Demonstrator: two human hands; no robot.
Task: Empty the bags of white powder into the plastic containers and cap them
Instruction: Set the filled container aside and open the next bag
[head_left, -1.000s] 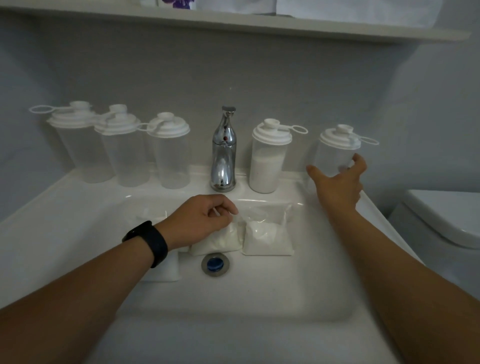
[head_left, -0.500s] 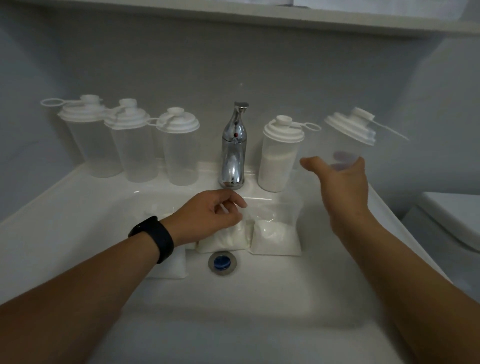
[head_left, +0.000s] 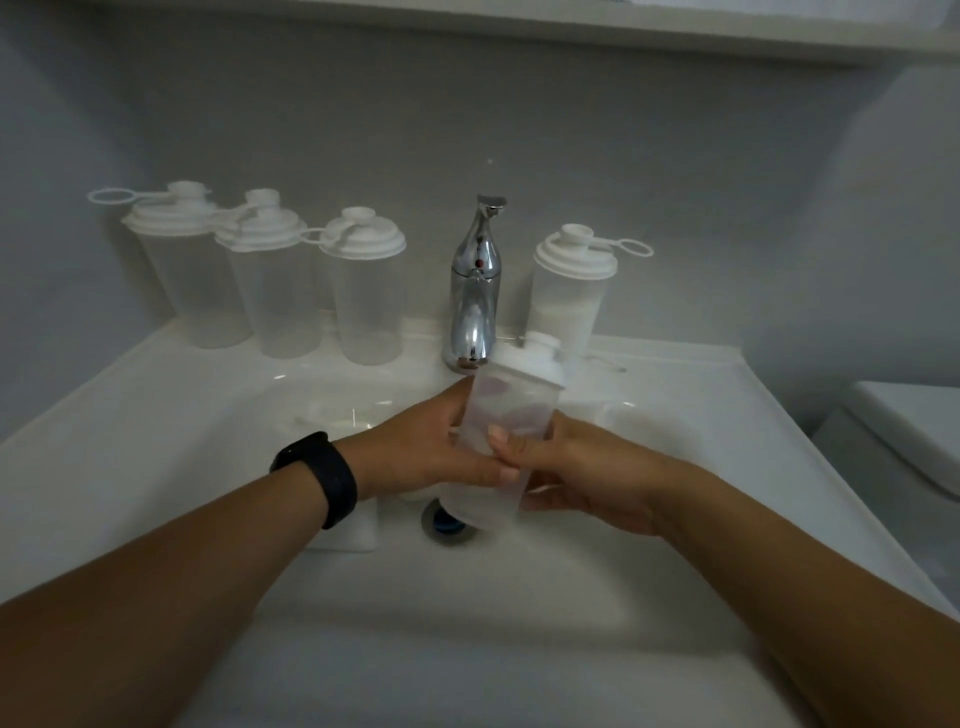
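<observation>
Empty container (head_left: 498, 441), lid on, tilted away over the sink (head_left: 156, 415), just in front of the tap (head_left: 475, 291) and above the drain (head_left: 447, 522). Left hand (head_left: 431, 452) wrapped round its left side, thumb across the front; right hand (head_left: 576, 473) wrapped round the right and lower part, fingers curled behind, thumb on the front wall. Both hands grasping the same container, neither released.

Step in hand, by the look of it: readying a fresh container for filling. Lid (head_left: 530, 364) seated on top, spout cap apparently closed, though blurred. No powder visible inside.

Behind, on the sink's back ledge: three empty lidded containers (head_left: 275, 291) in a row left of the tap, one filled container (head_left: 571, 296) right of it, powder about half-way up, capped. So roughly one of five done, judging by that.

Bags of powder (head_left: 343, 530) mostly hidden under the forearms in the basin; only a pale corner showing below the left wrist, beside the black wristband (head_left: 317, 478). Number of bags not readable here.

Next move, likely: one hand to steady the body, the other to go to the lid and twist or pry it off, then set the lid aside on the ledge. Firm hold on the thin wall needed, without squeezing it out of shape. After that, container upright in the basin and a bag lifted over the mouth.
</observation>
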